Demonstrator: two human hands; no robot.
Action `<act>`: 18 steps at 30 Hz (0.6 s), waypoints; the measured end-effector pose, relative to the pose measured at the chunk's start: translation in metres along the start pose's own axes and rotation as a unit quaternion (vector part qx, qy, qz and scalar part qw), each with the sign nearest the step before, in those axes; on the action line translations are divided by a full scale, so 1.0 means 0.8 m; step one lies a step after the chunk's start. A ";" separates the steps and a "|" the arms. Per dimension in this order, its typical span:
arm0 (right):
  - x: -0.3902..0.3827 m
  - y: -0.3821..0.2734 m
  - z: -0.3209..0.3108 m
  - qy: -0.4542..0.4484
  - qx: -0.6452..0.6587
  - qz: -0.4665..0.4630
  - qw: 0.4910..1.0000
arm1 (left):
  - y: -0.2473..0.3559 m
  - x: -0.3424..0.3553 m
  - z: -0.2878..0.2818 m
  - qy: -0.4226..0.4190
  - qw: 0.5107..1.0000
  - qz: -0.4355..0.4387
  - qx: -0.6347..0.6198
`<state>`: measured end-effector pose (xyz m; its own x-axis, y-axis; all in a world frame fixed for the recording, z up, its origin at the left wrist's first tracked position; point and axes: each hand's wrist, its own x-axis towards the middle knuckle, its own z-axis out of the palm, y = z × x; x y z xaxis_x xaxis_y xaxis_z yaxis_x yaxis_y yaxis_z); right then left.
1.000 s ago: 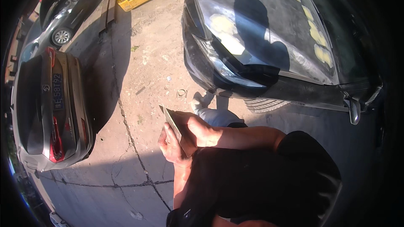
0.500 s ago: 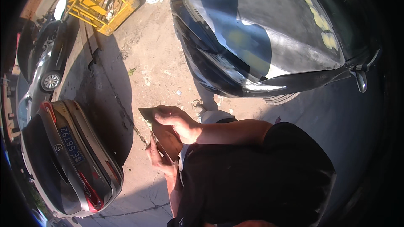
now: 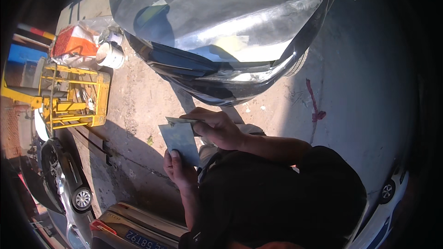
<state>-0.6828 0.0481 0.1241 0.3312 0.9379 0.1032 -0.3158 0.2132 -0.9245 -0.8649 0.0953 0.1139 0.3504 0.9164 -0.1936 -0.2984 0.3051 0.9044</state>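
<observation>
Pinched between thumb and fingers, a flat, rectangular blue-grey putty spreader (image 3: 180, 140) is in my left hand (image 3: 179, 169), its broad face turned up with pale smears on it. My right hand (image 3: 218, 128) is closed on a second thin putty spreader (image 3: 179, 120), seen nearly edge-on with a little yellowish-green stuff on it. This one sits at the far edge of the first; I cannot tell whether they touch. Beyond both hands is a dark car (image 3: 221, 23) whose sanded grey hood carries pale yellow filler patches (image 3: 233, 42).
A yellow metal frame (image 3: 76, 96) stands at the left, near a white bucket (image 3: 110, 55) and an orange-and-white bag (image 3: 74, 41). Another car's rear (image 3: 138, 226) is close at the lower left. Reddish ribbon (image 3: 314, 106) lies on the ground at right.
My view has swung right, shifting the sanded car leftward in the picture. The left-hand spreader now shows its broad face, and my right hand has moved to its far edge.
</observation>
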 end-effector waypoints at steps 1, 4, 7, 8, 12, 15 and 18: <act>0.002 0.009 0.004 0.017 -0.032 -0.039 0.999 | 0.009 0.014 -0.011 -0.030 0.999 -0.010 0.013; 0.003 0.014 0.022 0.069 -0.078 -0.060 0.993 | 0.028 0.056 -0.039 -0.109 0.993 -0.036 0.037; -0.002 0.039 0.035 0.099 -0.066 -0.057 0.991 | 0.039 0.089 -0.052 -0.174 0.981 -0.075 0.043; -0.001 0.042 0.045 0.138 -0.060 -0.069 0.986 | 0.043 0.097 -0.056 -0.193 0.976 -0.086 0.049; -0.014 0.032 0.043 0.181 -0.048 -0.073 0.980 | 0.040 0.128 -0.056 -0.261 0.951 -0.150 0.071; -0.020 0.040 0.039 0.249 0.015 0.005 0.968 | 0.022 0.148 -0.043 -0.285 0.941 -0.176 0.042; -0.014 0.053 0.010 0.190 -0.142 -0.006 0.971 | 0.023 0.176 -0.021 -0.310 0.930 -0.190 0.051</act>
<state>-0.7071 0.0492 0.0869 0.6541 0.7561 0.0215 -0.0695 0.0883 -0.9937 -0.8359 0.2339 0.0971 0.8677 0.4115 -0.2789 0.0269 0.5213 0.8529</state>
